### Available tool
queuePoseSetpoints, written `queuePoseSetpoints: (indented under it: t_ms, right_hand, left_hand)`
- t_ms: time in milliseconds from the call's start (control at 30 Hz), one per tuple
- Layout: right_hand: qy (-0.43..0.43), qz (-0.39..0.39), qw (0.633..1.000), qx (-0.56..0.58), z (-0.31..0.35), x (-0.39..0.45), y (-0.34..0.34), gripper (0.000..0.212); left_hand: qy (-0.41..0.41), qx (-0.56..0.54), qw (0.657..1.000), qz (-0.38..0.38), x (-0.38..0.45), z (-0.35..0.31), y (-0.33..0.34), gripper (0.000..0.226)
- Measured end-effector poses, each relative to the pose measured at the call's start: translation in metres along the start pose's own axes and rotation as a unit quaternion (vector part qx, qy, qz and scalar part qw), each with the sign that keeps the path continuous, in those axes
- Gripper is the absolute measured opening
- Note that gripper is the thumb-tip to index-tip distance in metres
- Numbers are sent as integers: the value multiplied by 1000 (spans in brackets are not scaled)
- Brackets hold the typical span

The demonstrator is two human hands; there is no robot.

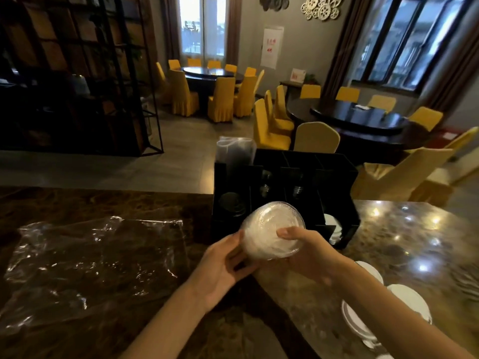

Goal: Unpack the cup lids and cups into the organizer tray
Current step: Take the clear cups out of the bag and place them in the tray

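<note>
Both hands, left (220, 263) and right (308, 251), grip the lid stack (273, 230) before the organizer tray (334, 164)

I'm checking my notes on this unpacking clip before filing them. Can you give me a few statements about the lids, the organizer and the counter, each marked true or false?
1. Both hands hold the stack of clear lids. True: left hand, right hand.
2. The plastic bag lies right of the organizer tray. False: it lies to its left, on the counter.
3. A sleeve of cups stands in the tray's far left corner. True.
4. The white lids lie inside the bag. False: they lie on the bare counter at right.
</note>
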State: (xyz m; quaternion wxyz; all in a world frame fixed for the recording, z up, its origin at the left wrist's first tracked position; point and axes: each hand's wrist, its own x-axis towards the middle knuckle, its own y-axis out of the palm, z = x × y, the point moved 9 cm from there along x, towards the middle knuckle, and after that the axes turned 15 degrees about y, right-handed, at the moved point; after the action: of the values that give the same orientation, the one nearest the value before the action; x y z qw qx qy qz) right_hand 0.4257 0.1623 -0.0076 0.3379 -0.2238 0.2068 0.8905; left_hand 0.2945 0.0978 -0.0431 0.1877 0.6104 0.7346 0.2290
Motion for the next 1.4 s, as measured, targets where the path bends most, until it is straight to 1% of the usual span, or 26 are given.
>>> queuePoseSetpoints:
  t_ms: [33, 100, 167, 233, 333, 400, 433, 533, 567, 667, 733, 833, 900, 933, 1000, 1067, 1167, 1233, 1267, 1333, 1400]
  right_hand:
    - [3, -3, 1000, -22, 3, -3, -8, 84]
    - [4, -16, 998, -53, 9, -6, -25, 70]
    - [-4, -65, 995, -79, 17, -8, -48, 61]
    - [-19, -105, 989, -106, 28, -9, -67, 60]
    - [-32, -120, 985, -117, 40, -6, -82, 51]
    - [-38, -125, 982, -140, 48, -2, -86, 45]
    - [-42, -130, 980, -144, 53, 1, -88, 48]
    - [-58, -169, 976, -126, 66, 9, -102, 73]
    - [-62, -174, 974, -127, 70, 12, -104, 77]
    - [-68, -172, 971, -151, 76, 23, -104, 76]
    - [-65, -178, 969, -157, 78, 32, -104, 71]
    - [-49, -177, 972, -144, 78, 45, -105, 51]
    - [-45, -179, 972, -145, 78, 50, -108, 40]
    - [-45, -185, 971, -148, 79, 52, -109, 37]
    - [-43, -200, 967, -153, 79, 56, -114, 39]
    - [-38, -214, 963, -158, 78, 60, -118, 45]
    - [-28, -243, 953, -180, 80, 66, -121, 51]
    - [-19, -260, 945, -197, 82, 70, -123, 52]
    - [-15, -267, 940, -210, 83, 73, -123, 56]
    - [-10, -289, 922, -256, 87, 80, -121, 66]
    - [-22, -316, 891, -325, 91, 83, -117, 70]
  left_hand:
    - [-3, -11, 1000, -3, 5, 7, 4, 35]
    - [-9, -34, 999, -18, 15, 22, 10, 36]
    - [-19, -75, 996, -46, 26, 37, 15, 41]
    - [-25, -111, 991, -73, 39, 50, 21, 40]
    - [-51, -168, 977, -123, 56, 71, 30, 31]
    - [-67, -217, 962, -149, 64, 79, 37, 32]
    - [-68, -230, 958, -159, 67, 82, 39, 35]
    - [-59, -235, 954, -178, 76, 85, 40, 31]
    - [-55, -238, 952, -182, 79, 86, 39, 31]
    - [-50, -270, 943, -189, 81, 90, 37, 32]
    - [-54, -303, 934, -182, 81, 93, 37, 35]
    - [-66, -343, 920, -179, 78, 101, 36, 38]
    - [-61, -341, 922, -171, 78, 104, 34, 41]
    - [-58, -339, 925, -163, 79, 104, 34, 44]
    - [-60, -348, 923, -154, 80, 107, 37, 48]
    - [-63, -366, 915, -155, 80, 109, 41, 48]
    - [-63, -391, 903, -165, 82, 114, 46, 50]
    - [-59, -405, 895, -176, 83, 118, 47, 55]
    - [-58, -412, 891, -183, 84, 120, 47, 58]
    - [-53, -422, 883, -197, 85, 124, 46, 64]
    - [-55, -430, 876, -213, 85, 128, 46, 68]
